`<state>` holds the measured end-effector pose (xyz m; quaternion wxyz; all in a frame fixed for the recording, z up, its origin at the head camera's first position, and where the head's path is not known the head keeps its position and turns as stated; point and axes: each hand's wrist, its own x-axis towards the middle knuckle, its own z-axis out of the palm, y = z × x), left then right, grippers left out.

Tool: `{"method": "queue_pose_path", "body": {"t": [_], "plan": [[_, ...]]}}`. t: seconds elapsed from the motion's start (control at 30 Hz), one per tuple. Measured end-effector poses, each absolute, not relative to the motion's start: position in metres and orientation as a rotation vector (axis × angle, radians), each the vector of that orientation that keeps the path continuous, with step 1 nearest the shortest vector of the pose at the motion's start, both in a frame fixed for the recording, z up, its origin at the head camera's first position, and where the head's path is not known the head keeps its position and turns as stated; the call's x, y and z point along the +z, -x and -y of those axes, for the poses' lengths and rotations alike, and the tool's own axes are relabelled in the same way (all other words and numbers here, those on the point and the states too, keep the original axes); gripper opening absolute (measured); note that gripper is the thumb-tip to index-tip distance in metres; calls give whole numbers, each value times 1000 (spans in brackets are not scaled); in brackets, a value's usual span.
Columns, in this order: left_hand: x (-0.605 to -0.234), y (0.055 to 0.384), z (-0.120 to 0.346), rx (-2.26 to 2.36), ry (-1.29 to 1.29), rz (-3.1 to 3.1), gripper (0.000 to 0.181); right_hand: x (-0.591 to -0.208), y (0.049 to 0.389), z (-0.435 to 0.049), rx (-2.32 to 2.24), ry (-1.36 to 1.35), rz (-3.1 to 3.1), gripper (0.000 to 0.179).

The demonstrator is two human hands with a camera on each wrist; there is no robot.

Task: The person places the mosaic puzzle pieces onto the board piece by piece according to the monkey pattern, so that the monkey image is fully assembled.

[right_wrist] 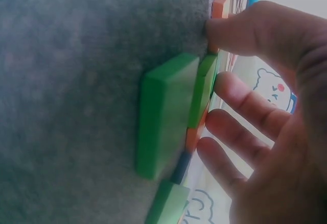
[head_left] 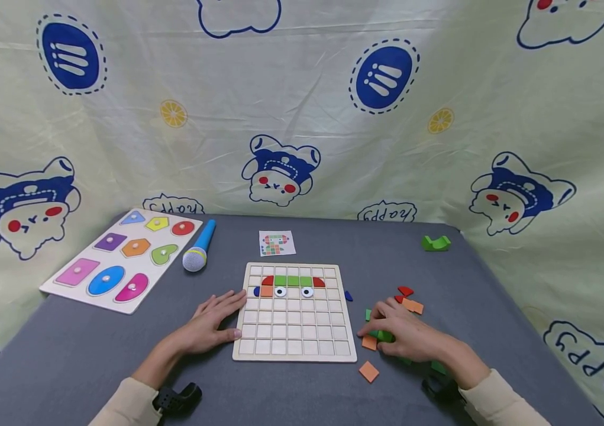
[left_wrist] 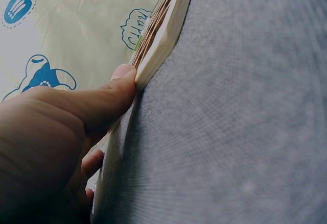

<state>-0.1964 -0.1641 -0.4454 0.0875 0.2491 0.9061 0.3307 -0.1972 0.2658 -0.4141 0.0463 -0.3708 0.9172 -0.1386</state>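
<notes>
My left hand (head_left: pixel 210 322) rests against the left edge of a pale wooden grid board (head_left: pixel 293 331), its thumb and fingers touching the rim. On the board's upper rows sit a green strip (head_left: pixel 293 281), two red rounded pieces (head_left: pixel 319 283), an orange square, a blue piece (head_left: pixel 257 291) and two eye tiles (head_left: pixel 307 291). Right of the board, my right hand (head_left: pixel 408 331) reaches down over loose tiles, its fingers spread and slightly bent. Green tiles (right_wrist: pixel 168 117) and an orange tile (head_left: pixel 369 342) lie under and beside it; nothing is visibly pinched.
A small printed pattern card (head_left: pixel 287 244) lies behind the board. At left are a blue toy microphone (head_left: pixel 203 239) and a shape puzzle board (head_left: pixel 94 299). A loose orange square (head_left: pixel 369 371), red pieces (head_left: pixel 405 291), a blue piece (head_left: pixel 348 296) and a green curved block (head_left: pixel 436 244) lie at right.
</notes>
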Motion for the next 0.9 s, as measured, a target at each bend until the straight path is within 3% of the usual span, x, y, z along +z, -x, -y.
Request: {"method": "queue_pose_path", "body": {"t": [0.9], "plan": [[-447, 198, 164, 985, -735, -2703, 69, -411, 206, -243, -483, 1126, -2867, 20]]}}
